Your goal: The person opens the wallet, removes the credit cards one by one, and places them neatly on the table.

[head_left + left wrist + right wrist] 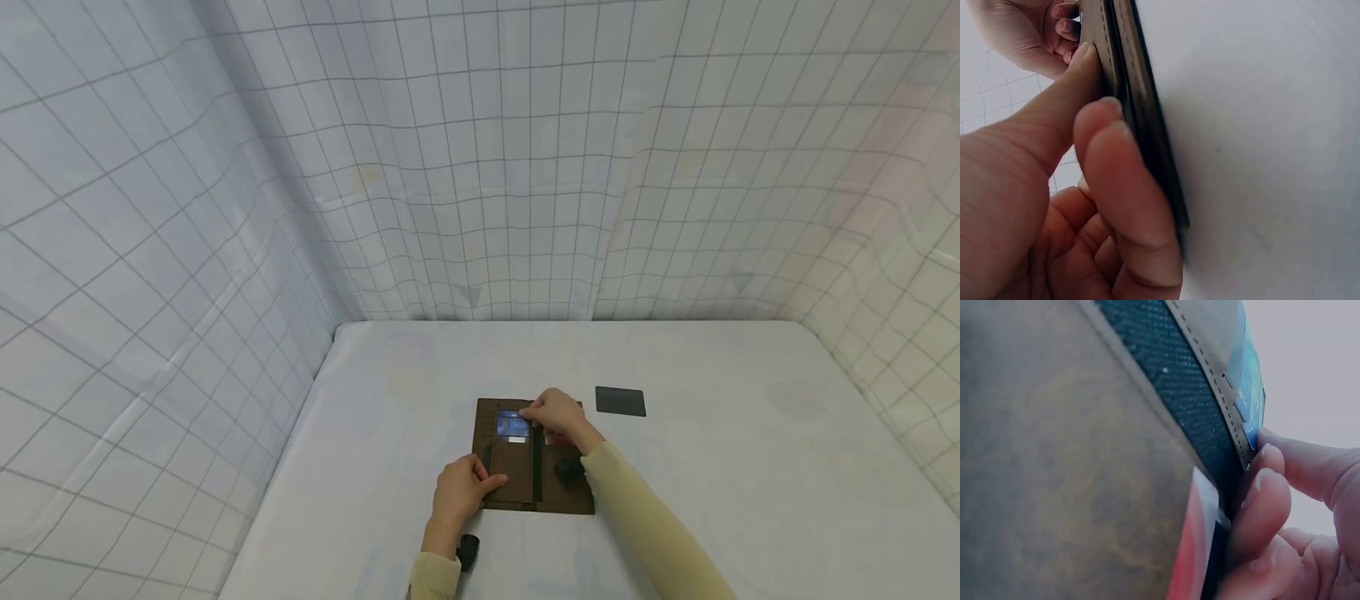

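Watching remotely, I've got a pale white table [720,467]; mid-table, the brown wallet [513,472] lies open, leathery and stitched. Left hand [459,487] pinches its near left edge, and if that hold slackened, I'd fear the wallet sliding. Right hand [558,410], far side, thumb and forefinger pinching! Woven black strap [537,467] runs down the middle; flat dark rectangle [620,401] sits off to the right. And in that right-hand pinch, a corner of the glossy blue card [512,423]: a skewed tug might bend or jam it. Red-and-white card [1192,540] sits right of the strap.
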`<state>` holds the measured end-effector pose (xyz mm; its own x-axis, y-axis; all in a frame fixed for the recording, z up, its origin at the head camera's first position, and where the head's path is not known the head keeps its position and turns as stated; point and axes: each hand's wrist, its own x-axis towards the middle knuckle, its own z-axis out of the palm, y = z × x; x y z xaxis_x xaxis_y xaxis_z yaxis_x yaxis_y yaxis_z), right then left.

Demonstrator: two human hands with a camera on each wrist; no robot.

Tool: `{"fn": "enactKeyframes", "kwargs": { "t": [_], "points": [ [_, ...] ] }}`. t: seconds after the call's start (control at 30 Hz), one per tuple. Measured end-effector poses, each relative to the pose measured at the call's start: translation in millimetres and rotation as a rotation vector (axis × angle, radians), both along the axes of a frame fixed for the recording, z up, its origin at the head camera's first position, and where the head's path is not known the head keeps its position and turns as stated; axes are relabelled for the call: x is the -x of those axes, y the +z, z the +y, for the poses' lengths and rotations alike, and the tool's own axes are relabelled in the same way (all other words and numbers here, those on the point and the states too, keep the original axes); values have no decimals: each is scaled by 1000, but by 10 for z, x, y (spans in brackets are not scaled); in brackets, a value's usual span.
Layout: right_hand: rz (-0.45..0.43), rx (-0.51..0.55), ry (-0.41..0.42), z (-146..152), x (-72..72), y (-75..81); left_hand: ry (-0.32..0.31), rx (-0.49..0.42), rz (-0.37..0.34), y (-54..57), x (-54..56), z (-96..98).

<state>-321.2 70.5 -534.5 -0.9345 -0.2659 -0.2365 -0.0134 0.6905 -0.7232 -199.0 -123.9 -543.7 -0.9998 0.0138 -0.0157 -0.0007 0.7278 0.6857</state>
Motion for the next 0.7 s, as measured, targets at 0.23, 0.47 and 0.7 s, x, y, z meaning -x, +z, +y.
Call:
{"fn": "enactKeyframes", "kwargs": {
  "t": [0.23,0.47,0.7],
  "points": [
    [-53,83,-18,-18,11,28,0,-4,-20,37,-9,9],
    [-36,118,-95,-35,-6,43,-17,-28,-9,26,-15,2],
    [-24,150,-154,-48,35,-40,-8,-17,-1,21,-13,8]
  ]
}}
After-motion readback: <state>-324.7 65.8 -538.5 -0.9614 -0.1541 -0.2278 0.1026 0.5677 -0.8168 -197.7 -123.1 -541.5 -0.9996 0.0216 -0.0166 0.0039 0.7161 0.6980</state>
